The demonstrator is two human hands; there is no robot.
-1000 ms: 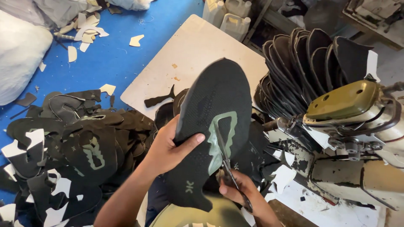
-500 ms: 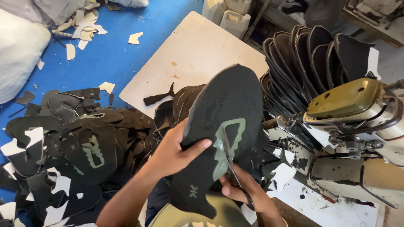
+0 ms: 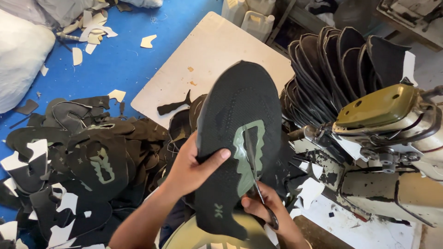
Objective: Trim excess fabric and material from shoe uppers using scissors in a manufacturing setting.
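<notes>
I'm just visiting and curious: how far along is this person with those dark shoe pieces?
Looks midway. Done, perhaps: a row of dark curved shoe pieces stands stacked by the worn sewing machine. In hand: the left hand holds a black knit shoe upper with a green patch while the right hand works small scissors at the patch. Left, seemingly: a heap of similar flat black uppers on the blue floor.

Daylight falls flat over a blue floor [image 3: 124,55] strewn with pale offcuts [image 3: 147,41], and a bare, light wooden board [image 3: 207,60] lies on it up and away from the grip. Left of the grip sits a heap of dark cut pieces [image 3: 83,157]; to its right stands a worn, paint-chipped sewing machine [image 3: 383,152], with a row of dark shaped pieces [image 3: 341,60] stacked on edge behind it.
</notes>
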